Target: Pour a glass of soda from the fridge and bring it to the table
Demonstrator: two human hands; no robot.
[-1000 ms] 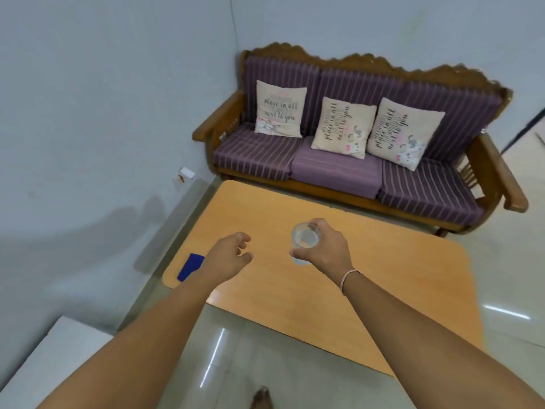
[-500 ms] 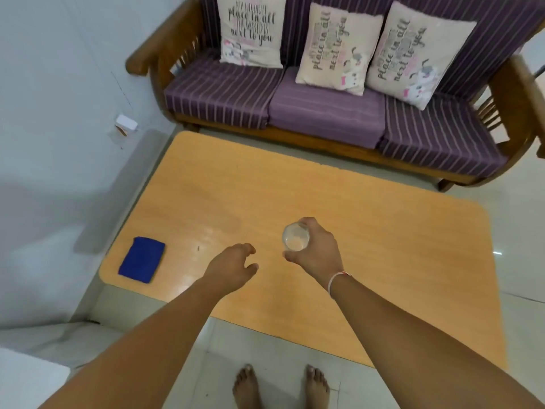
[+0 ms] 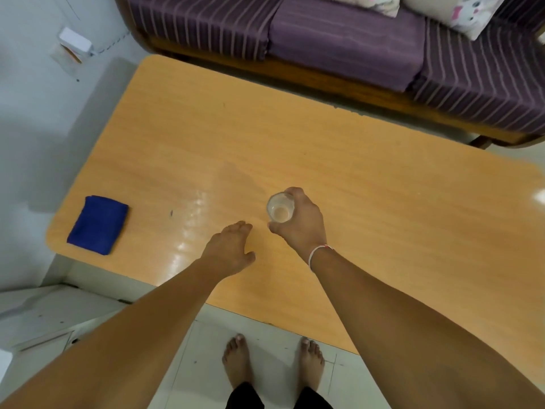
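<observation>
A clear glass [image 3: 280, 208] with pale liquid in it is seen from above over the middle of the orange wooden table [image 3: 383, 208]. My right hand [image 3: 300, 224] grips the glass around its side, fingers and thumb curled round it. I cannot tell whether the glass touches the tabletop. My left hand [image 3: 228, 250] hovers just left of the glass with loosely bent fingers and holds nothing.
A folded blue cloth [image 3: 98, 224] lies near the table's left end. A purple striped sofa [image 3: 339, 45] with cushions stands behind the table. A grey wall runs along the left. My bare feet [image 3: 272, 361] stand on white floor tiles at the table's near edge.
The view has tilted down and closer to the table. Both hands have lowered toward the tabletop, the right one still holding the glass.
</observation>
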